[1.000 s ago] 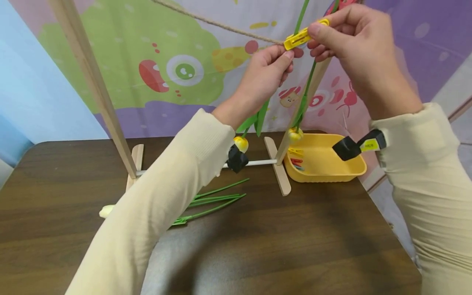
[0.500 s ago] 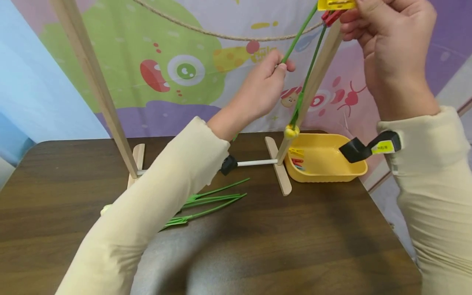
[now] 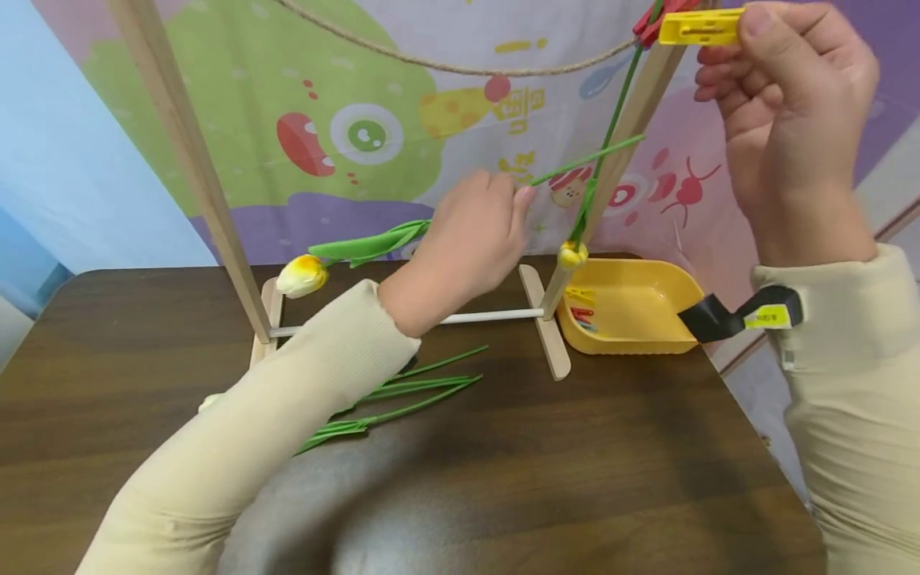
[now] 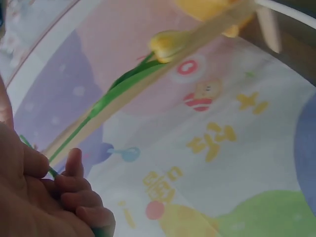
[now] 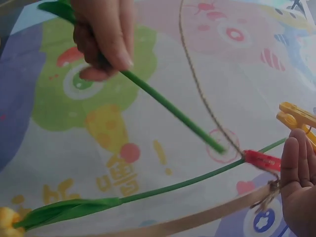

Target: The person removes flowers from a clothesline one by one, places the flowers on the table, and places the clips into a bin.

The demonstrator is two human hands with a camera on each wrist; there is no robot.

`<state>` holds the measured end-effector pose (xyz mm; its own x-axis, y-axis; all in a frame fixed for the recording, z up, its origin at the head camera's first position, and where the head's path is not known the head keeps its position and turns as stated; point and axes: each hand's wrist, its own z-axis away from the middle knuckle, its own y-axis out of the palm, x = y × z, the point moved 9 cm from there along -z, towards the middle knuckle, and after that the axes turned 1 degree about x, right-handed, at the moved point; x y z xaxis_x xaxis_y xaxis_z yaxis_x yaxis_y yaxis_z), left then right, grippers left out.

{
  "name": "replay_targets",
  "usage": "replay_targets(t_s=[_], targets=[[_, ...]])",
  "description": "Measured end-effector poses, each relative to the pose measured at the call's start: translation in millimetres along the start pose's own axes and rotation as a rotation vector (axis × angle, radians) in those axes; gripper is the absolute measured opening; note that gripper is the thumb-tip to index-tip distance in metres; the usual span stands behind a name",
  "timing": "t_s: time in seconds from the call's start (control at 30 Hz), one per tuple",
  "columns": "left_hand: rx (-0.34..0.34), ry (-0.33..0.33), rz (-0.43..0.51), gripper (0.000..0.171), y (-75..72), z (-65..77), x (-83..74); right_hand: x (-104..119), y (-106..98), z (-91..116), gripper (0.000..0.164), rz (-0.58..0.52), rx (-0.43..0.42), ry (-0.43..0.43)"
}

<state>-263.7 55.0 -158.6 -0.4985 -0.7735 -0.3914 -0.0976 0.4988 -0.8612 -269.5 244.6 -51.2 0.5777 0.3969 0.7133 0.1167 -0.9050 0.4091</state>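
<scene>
My left hand point(image 3: 467, 235) grips the green stem of an artificial tulip point(image 3: 302, 276), held nearly level below the rope; its yellow-white bloom points left and its bare stem end points right. My right hand point(image 3: 794, 104), up at the top right, pinches a yellow clothespin point(image 3: 700, 28) between thumb and fingers. Close beside that clothespin, a red clothespin point(image 5: 262, 160) clips a second tulip point(image 3: 573, 255) to the twine rope point(image 3: 460, 67). This tulip hangs bloom down along the right post. In the left wrist view it shows beyond my fingers.
The wooden stand has a left post point(image 3: 183, 152), a right post point(image 3: 643, 104) and a white crossbar point(image 3: 496, 316). Several tulip stems point(image 3: 417, 387) lie on the table point(image 3: 575, 471), partly under my left sleeve. A yellow basin point(image 3: 632, 346) with several clothespins stands at the right.
My left hand has drawn the tulip down from the rope and turned it from hanging to nearly level. My right hand has moved right, away from the rope's middle, with the yellow clothespin.
</scene>
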Motion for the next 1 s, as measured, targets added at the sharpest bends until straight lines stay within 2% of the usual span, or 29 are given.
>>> replay_targets(t_s=[0.2, 0.37, 0.5, 0.73, 1.0], targets=[[-0.050, -0.012, -0.182, 0.038, 11.5, 26.3, 16.4, -14, -14, 15, 0.012, -0.048, 0.005, 0.071], [-0.155, 0.035, -0.326, 0.034, 17.8, 48.6, 22.7, -30, -30, 25, 0.009, -0.123, -0.020, 0.144], [-0.213, 0.036, -0.385, 0.031, 23.6, 68.1, 29.7, -42, -45, 33, 0.008, -0.132, -0.032, 0.202], [-0.214, -0.004, -0.413, 0.030, 37.1, 100.3, 47.9, -68, -67, 53, 0.012, -0.131, 0.013, 0.345], [-0.135, -0.084, -0.375, 0.030, 55.5, 123.0, 68.1, -98, -95, 75, 0.016, -0.133, 0.048, 0.497]])
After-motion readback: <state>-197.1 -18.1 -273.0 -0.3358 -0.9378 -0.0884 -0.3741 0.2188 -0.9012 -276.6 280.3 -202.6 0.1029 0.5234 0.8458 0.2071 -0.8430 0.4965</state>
